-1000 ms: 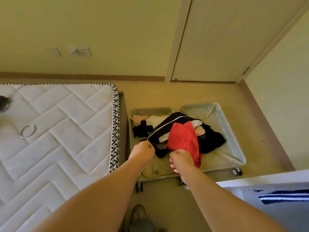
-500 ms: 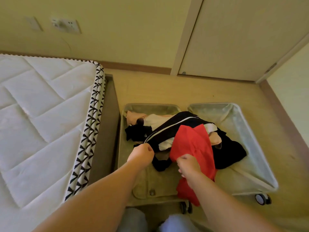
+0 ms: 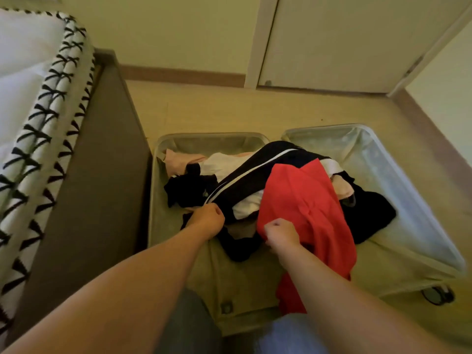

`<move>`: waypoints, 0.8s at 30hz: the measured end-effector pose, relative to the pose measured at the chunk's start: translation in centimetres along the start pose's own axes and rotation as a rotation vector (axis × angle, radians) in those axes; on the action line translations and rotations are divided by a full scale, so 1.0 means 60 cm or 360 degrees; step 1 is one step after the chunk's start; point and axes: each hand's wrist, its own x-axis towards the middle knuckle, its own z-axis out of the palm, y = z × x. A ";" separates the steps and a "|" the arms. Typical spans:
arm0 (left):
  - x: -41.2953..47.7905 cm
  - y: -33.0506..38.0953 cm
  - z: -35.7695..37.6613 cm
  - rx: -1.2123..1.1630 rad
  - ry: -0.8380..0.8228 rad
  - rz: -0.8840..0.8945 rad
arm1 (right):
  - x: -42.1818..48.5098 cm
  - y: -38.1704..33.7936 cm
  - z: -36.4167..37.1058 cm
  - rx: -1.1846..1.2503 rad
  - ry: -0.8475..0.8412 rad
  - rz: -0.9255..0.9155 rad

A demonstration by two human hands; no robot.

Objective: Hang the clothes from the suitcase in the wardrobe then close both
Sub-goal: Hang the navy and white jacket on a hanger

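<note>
A pale grey hard-shell suitcase [image 3: 209,135] lies open on the floor just right of the bed with its white quilted mattress [image 3: 23,72]. Clothes are heaped in the left half and spill over the hinge into the right. The person's left grip [image 3: 207,221] is clenched on the near end of a black garment with a white stripe [image 3: 251,180]. The right grip [image 3: 282,232] grasps the near edge of a red cloth garment [image 3: 306,200], which drapes over the suitcase's near rim. A pale closed door [image 3: 344,39] stands at the far wall.
</note>
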 end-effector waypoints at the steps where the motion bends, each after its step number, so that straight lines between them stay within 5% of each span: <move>1: 0.011 -0.004 0.010 0.0023 -0.0018 0.0004 | 0.006 0.008 0.005 -0.0015 -0.0006 0.0025; 8: 0.098 -0.034 0.027 0.0130 0.0035 -0.0153 | 0.041 0.041 0.031 0.0059 -0.0080 0.0051; 15: 0.142 -0.026 0.058 -0.0554 -0.0261 -0.0138 | 0.057 0.071 0.044 0.0327 -0.0169 0.0217; 20: 0.113 -0.034 0.071 -0.0976 0.0280 -0.0071 | 0.058 0.075 0.040 0.0463 -0.0156 0.0319; 24: 0.072 0.002 0.026 -0.1388 0.0172 -0.0131 | 0.039 0.041 0.030 0.0559 -0.0266 0.0411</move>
